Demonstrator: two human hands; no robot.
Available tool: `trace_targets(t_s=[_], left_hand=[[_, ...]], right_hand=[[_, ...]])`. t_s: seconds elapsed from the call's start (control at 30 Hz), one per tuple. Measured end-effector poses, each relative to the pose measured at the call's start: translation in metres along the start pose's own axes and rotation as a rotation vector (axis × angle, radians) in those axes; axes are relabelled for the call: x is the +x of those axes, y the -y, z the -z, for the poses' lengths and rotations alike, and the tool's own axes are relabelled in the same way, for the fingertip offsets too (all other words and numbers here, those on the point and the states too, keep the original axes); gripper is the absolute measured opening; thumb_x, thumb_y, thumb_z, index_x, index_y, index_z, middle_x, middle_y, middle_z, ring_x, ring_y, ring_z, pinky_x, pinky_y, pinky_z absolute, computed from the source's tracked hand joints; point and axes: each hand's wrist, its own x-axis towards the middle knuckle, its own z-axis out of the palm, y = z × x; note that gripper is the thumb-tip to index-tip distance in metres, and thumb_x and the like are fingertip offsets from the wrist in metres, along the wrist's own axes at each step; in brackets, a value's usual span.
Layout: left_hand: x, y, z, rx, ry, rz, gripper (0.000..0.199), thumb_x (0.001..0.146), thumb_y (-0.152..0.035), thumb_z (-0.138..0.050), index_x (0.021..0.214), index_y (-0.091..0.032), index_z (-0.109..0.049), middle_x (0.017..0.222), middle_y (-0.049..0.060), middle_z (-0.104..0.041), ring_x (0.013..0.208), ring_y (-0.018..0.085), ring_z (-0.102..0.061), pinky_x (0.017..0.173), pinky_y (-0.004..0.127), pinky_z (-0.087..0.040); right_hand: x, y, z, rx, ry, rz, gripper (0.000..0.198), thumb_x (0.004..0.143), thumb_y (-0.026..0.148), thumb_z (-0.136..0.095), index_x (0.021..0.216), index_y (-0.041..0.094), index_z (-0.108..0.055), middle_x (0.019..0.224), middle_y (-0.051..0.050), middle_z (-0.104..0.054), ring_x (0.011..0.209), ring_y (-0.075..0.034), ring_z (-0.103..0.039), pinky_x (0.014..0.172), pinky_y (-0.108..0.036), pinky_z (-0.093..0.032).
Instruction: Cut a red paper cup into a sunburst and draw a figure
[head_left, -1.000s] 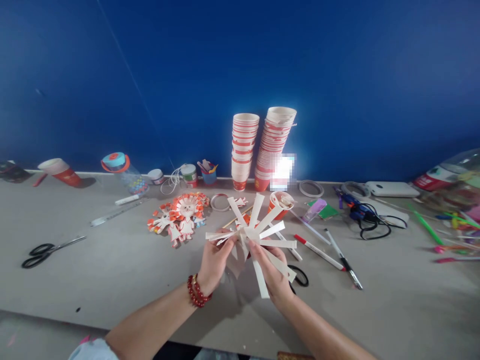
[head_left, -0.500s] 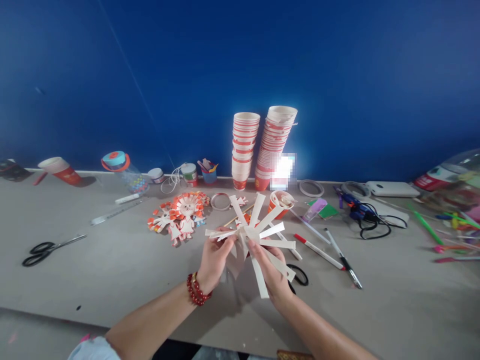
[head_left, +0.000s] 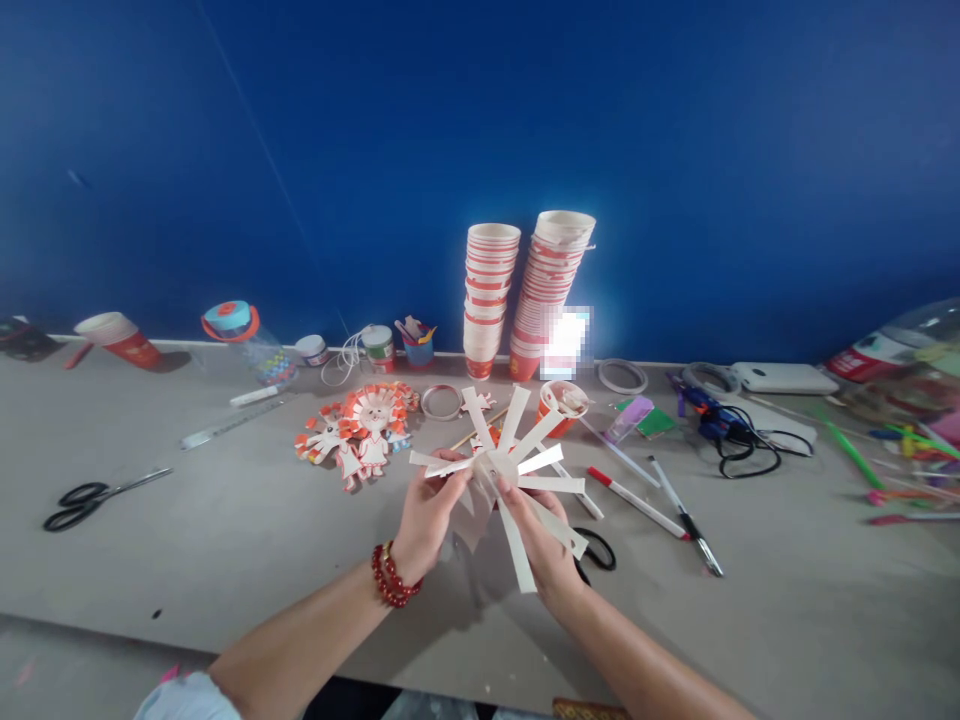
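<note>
Between my hands, above the table, is a paper cup cut into strips (head_left: 504, 468), its white strips fanned out around the round base. My left hand (head_left: 429, 515) pinches its left side, thumb on top. On the right side my right hand (head_left: 546, 545) grips it, with the thumb near the centre and strips lying over the fingers. Black-handled scissors (head_left: 600, 550) show partly behind my right hand. Left of the cut cup lie several paper figures (head_left: 371, 430) with orange fringed heads. A paper cup with scraps in it (head_left: 562, 405) stands just beyond.
Two tall stacks of paper cups (head_left: 491, 290) stand against the blue wall. A red marker (head_left: 637, 503) and a black pen (head_left: 688, 520) lie at right, near a blue glue gun (head_left: 716, 415). More scissors (head_left: 105, 495) lie at left. A clear bottle (head_left: 251, 340) leans at the back.
The cut cup has turned slightly in my hands, and its centre shows a little more openly. Both hands keep their hold; the table items stay put.
</note>
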Motion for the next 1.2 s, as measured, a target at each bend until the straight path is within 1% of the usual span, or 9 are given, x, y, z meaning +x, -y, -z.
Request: trace_targets(t_s=[0.17,0.27,0.37,0.43,0.57,0.73,0.9,1.07,1.2], left_hand=[[0.005,-0.005,0.001,0.075,-0.051,-0.029,0.026,0.080,-0.040,-0.071,0.087,-0.015,-0.069,0.076,0.004,-0.072,0.065,0.017,-0.065,0.061,0.026,-0.051],[0.009,-0.005,0.006,0.092,-0.117,-0.057,0.024,0.079,-0.039,-0.072,0.088,-0.016,-0.069,0.081,0.004,-0.073,0.069,0.017,-0.066,0.064,0.025,-0.051],[0.015,-0.006,0.015,0.195,-0.150,-0.123,0.024,0.079,-0.038,-0.071,0.087,-0.015,-0.069,0.081,0.004,-0.072,0.075,0.018,-0.066,0.066,0.025,-0.050],[0.021,-0.008,0.023,0.293,-0.163,-0.147,0.024,0.079,-0.038,-0.071,0.085,-0.015,-0.068,0.077,0.004,-0.071,0.071,0.017,-0.064,0.063,0.024,-0.048],[0.027,-0.018,0.031,0.464,-0.106,-0.190,0.021,0.078,-0.037,-0.070,0.078,-0.016,-0.069,0.073,0.004,-0.071,0.066,0.017,-0.064,0.059,0.024,-0.047],[0.024,-0.027,0.028,0.672,0.041,-0.211,0.027,0.081,-0.034,-0.065,0.062,-0.016,-0.067,0.056,0.001,-0.065,0.050,0.014,-0.055,0.047,0.022,-0.038],[0.022,-0.029,0.026,0.723,0.094,-0.245,0.020,0.083,-0.030,-0.062,0.073,-0.017,-0.072,0.066,0.004,-0.071,0.060,0.018,-0.063,0.055,0.024,-0.045],[0.017,-0.035,0.023,0.783,0.210,-0.321,0.014,0.085,-0.021,-0.056,0.088,-0.019,-0.070,0.081,0.004,-0.072,0.072,0.018,-0.065,0.065,0.024,-0.048],[0.018,-0.037,0.024,0.926,0.218,-0.389,0.012,0.084,-0.018,-0.057,0.090,-0.020,-0.067,0.079,0.004,-0.070,0.071,0.018,-0.064,0.061,0.024,-0.046]], right_hand=[[0.000,-0.012,0.006,-0.047,0.140,0.120,0.042,0.073,0.052,-0.076,0.092,0.015,-0.073,0.087,-0.010,-0.074,0.083,-0.027,-0.068,0.072,-0.033,-0.053],[0.004,0.001,0.012,-0.215,0.414,0.203,0.039,0.075,0.048,-0.074,0.101,0.019,-0.072,0.090,-0.006,-0.074,0.083,-0.024,-0.067,0.075,-0.032,-0.053],[0.015,0.029,0.025,-0.423,0.709,0.215,0.052,0.065,0.039,-0.083,0.112,0.020,-0.070,0.096,-0.005,-0.073,0.080,-0.021,-0.065,0.072,-0.029,-0.053],[0.026,0.048,0.039,-0.597,0.816,0.147,0.049,0.062,0.036,-0.084,0.107,0.021,-0.072,0.085,-0.002,-0.074,0.069,-0.018,-0.064,0.063,-0.025,-0.052],[0.045,0.074,0.068,-0.759,0.941,0.035,0.021,0.065,0.036,-0.082,0.071,0.017,-0.075,0.063,-0.002,-0.071,0.056,-0.015,-0.059,0.052,-0.022,-0.043],[0.044,0.079,0.079,-0.430,0.521,0.265,0.049,0.072,0.058,-0.070,0.047,0.018,-0.058,0.043,0.002,-0.049,0.042,-0.011,-0.040,0.044,-0.024,-0.028],[0.043,0.072,0.067,-0.527,0.053,0.529,0.040,0.076,0.050,-0.071,0.055,0.018,-0.057,0.049,0.004,-0.044,0.049,-0.010,-0.034,0.047,-0.024,-0.026],[0.055,0.064,0.065,-0.596,0.315,0.398,0.035,0.083,0.051,-0.064,0.084,0.016,-0.068,0.074,-0.003,-0.064,0.066,-0.017,-0.056,0.059,-0.026,-0.042],[0.055,0.069,0.068,-0.758,0.008,0.750,0.037,0.079,0.046,-0.071,0.103,0.019,-0.063,0.104,-0.010,-0.065,0.096,-0.027,-0.060,0.084,-0.039,-0.048]])
